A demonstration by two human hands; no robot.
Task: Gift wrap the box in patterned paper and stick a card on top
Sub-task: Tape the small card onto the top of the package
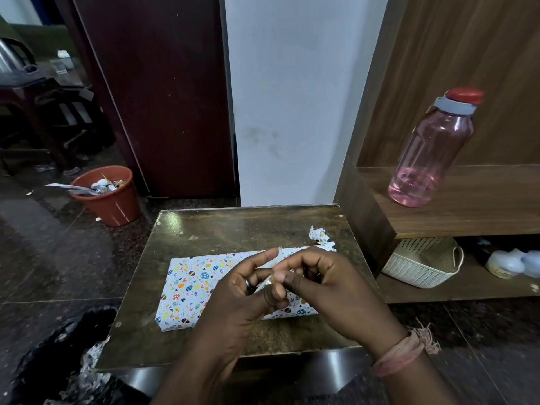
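One wrapped box, two hands, one bottle, one bucket, one basket

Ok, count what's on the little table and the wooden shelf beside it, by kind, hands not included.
Wrapped box: 1
Crumpled paper scrap: 1
Pink bottle: 1
White basket: 1
Total: 4
A small item pinched between both hands is too hidden to name.

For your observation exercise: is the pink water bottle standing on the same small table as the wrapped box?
No. The pink water bottle stands on the wooden shelf to the right, while the wrapped box lies on the small table.
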